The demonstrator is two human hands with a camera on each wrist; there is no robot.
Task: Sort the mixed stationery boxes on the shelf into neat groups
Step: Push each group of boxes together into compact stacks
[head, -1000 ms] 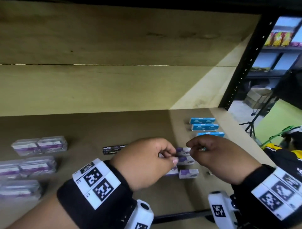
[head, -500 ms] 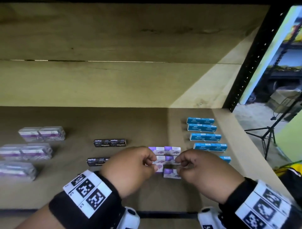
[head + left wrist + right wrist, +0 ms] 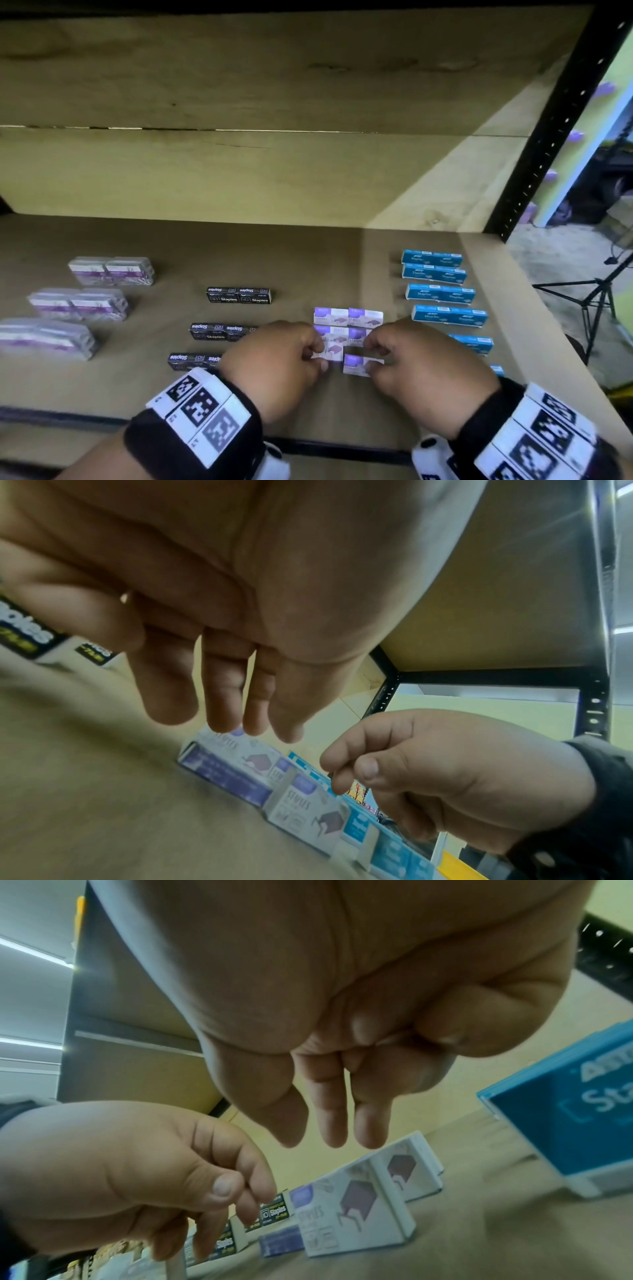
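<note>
Now both hands hover over purple-white staple boxes [image 3: 347, 317] near shelf [image 3: 291, 246] front edge. Left hand [image 3: 277, 359] fingers loosely curled, right hand [image 3: 421, 356] likewise, neither clearly gripping; probably nudging front box [image 3: 358, 365] square into its group.

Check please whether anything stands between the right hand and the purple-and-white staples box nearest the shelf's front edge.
Nothing visible does. The right hand hangs just over that front box, reaching its right end. The blue boxes lie farther right, apart from it, and the left hand is at the neighbouring box on the left.
</note>
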